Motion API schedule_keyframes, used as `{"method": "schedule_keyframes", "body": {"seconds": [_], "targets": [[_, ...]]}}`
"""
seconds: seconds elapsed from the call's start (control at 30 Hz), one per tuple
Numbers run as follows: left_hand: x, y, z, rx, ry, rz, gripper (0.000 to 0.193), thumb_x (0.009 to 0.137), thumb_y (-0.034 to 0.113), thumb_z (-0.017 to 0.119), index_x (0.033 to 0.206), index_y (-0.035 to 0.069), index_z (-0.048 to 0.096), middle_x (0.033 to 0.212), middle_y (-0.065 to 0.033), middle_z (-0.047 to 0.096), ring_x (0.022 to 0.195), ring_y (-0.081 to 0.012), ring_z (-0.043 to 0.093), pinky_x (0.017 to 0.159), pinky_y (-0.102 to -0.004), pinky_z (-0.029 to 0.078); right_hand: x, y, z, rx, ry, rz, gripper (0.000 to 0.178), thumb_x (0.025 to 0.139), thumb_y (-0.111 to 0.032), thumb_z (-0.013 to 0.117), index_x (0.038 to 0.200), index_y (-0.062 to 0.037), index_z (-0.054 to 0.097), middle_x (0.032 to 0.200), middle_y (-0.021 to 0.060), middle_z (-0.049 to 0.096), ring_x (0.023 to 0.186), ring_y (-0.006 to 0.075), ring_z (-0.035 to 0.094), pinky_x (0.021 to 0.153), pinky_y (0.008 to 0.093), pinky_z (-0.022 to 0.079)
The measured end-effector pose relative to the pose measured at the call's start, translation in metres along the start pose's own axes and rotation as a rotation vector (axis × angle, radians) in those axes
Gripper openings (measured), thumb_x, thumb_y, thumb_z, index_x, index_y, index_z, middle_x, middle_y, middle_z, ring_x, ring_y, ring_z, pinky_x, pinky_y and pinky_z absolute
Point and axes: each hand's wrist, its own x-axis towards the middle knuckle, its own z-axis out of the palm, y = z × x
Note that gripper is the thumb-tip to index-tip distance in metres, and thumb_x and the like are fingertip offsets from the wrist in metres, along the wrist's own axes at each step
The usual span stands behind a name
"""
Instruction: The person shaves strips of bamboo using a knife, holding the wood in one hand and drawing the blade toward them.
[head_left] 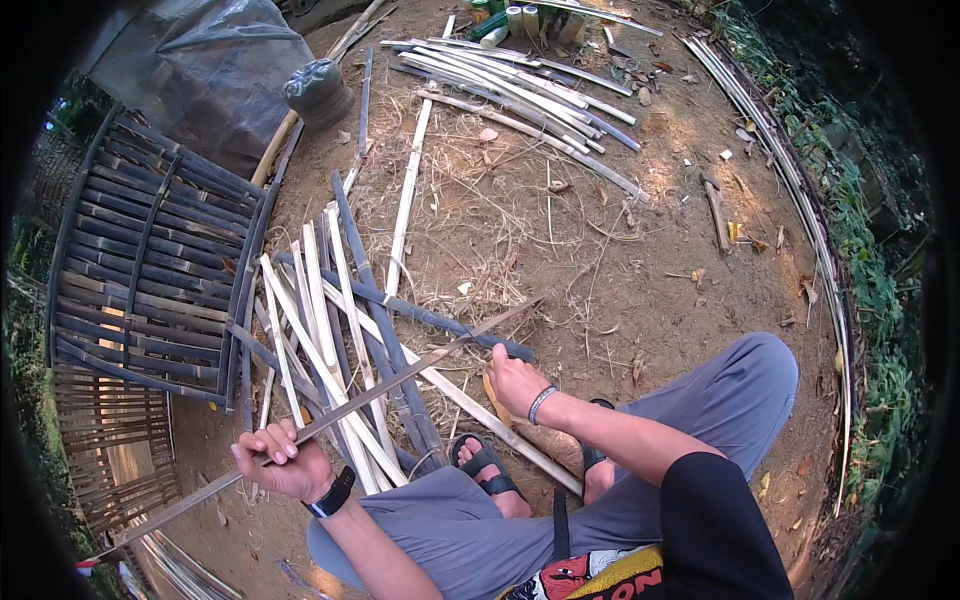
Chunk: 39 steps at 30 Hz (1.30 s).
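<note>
A long, thin brown bamboo strip [395, 380] slants across the view from the lower left to the middle of the ground. My left hand [290, 462], with a dark watch on its wrist, is closed around this strip. Near the strip's far part, my right hand [520, 383] is closed on a tan wooden handle [496, 402] that shows below its fingers. Whatever blade or tool belongs to that handle is hard to make out against the dark pole. The dark bamboo pole [430, 318] ends just beyond my right knuckles, under the strip.
Pale split bamboo strips [325, 320] lie in a pile at my left, with more strips [520, 90] farther off. A dark bamboo slatted frame [150, 260] stands at left beside a grey plastic sheet [215, 80]. A hammer [717, 215] lies on the dirt at right.
</note>
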Motion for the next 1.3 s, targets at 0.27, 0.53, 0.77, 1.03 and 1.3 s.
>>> {"method": "schedule_keyframes", "body": {"seconds": [0.27, 0.53, 0.77, 1.03, 1.3], "targets": [[0.005, 0.015, 0.004, 0.026, 0.020, 0.019, 0.034, 0.096, 0.033, 0.048, 0.068, 0.012, 0.050, 0.044, 0.0036, 0.042, 0.040, -0.0073, 0.040, 0.052, -0.0244, 0.038, -0.002, -0.026, -0.001, 0.053, -0.015, 0.018, 0.023, 0.093, -0.016, 0.042, 0.098, 0.0050, 0.034, 0.068, 0.0307, 0.059, 0.068, 0.0476, 0.061, 0.060, 0.0541, 0.049], [0.000, 0.003, 0.000, -0.005, 0.043, 0.020, 0.035, 0.096, 0.033, 0.048, 0.068, 0.012, 0.049, 0.044, 0.0033, 0.043, 0.040, -0.0076, 0.041, 0.051, -0.0244, 0.038, -0.002, -0.017, -0.002, 0.012, -0.007, -0.016, 0.018, 0.091, -0.012, 0.040, 0.096, 0.0049, 0.035, 0.070, 0.0315, 0.060, 0.069, 0.0470, 0.062, 0.063, 0.0540, 0.049], [0.000, 0.000, 0.002, -0.014, 0.045, 0.020, 0.035, 0.096, 0.033, 0.048, 0.068, 0.012, 0.048, 0.045, 0.0030, 0.042, 0.040, -0.0078, 0.041, 0.051, -0.0242, 0.038, 0.009, 0.032, -0.006, -0.075, 0.067, 0.155, 0.019, 0.087, -0.008, 0.043, 0.099, 0.0056, 0.036, 0.074, 0.0319, 0.062, 0.074, 0.0464, 0.063, 0.065, 0.0524, 0.052], [0.000, -0.002, 0.006, -0.027, -0.032, 0.019, 0.034, 0.096, 0.034, 0.047, 0.070, 0.012, 0.048, 0.045, 0.0031, 0.042, 0.041, -0.0081, 0.042, 0.051, -0.0240, 0.037, 0.007, 0.031, 0.002, -0.049, 0.058, 0.133, 0.024, 0.092, -0.014, 0.044, 0.097, 0.0067, 0.033, 0.070, 0.0315, 0.060, 0.068, 0.0482, 0.060, 0.060, 0.0524, 0.050], [0.000, 0.003, -0.002, -0.031, 0.004, 0.016, 0.034, 0.096, 0.032, 0.047, 0.069, 0.011, 0.048, 0.045, 0.0030, 0.043, 0.041, -0.0074, 0.042, 0.050, -0.0239, 0.035, -0.004, -0.009, -0.007, -0.041, -0.035, 0.073, 0.023, 0.091, -0.013, 0.041, 0.099, 0.0071, 0.035, 0.072, 0.0336, 0.060, 0.070, 0.0493, 0.061, 0.065, 0.0554, 0.049]]}}
